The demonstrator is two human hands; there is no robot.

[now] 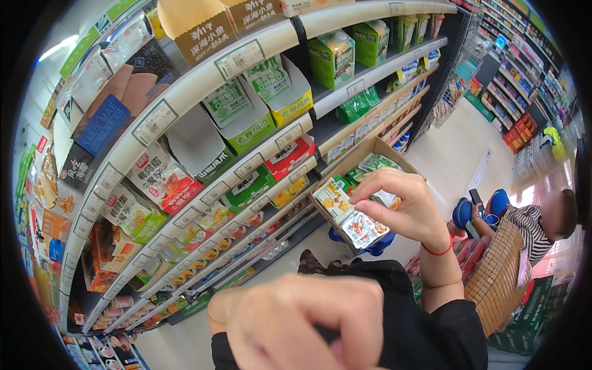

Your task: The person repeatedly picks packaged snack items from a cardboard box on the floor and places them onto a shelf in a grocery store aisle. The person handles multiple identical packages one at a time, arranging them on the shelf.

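Note:
My right hand (400, 203), a red cord bracelet at its wrist, is over an open cardboard box (414, 169) of snack packets. Its fingers are curled, with a gap between thumb and fingertips and nothing visible in it. A white-and-yellow packet (334, 201) and a silvery packet (363, 227) lie in the box beside the hand, green packets (379, 162) behind it. The box rests above something blue (381, 245). My left hand (310, 319) is close to the camera, bent and blurred; its fingertips and anything in them are hidden.
Store shelves fill the left, with green snack cartons (249, 132), an empty-looking display carton (194, 134) and packaged eggs-and-konjac snacks (162, 178). Milk-type cartons (333, 58) stand higher up. At right, a person in a striped top (529, 226) sits by a woven mat (495, 273).

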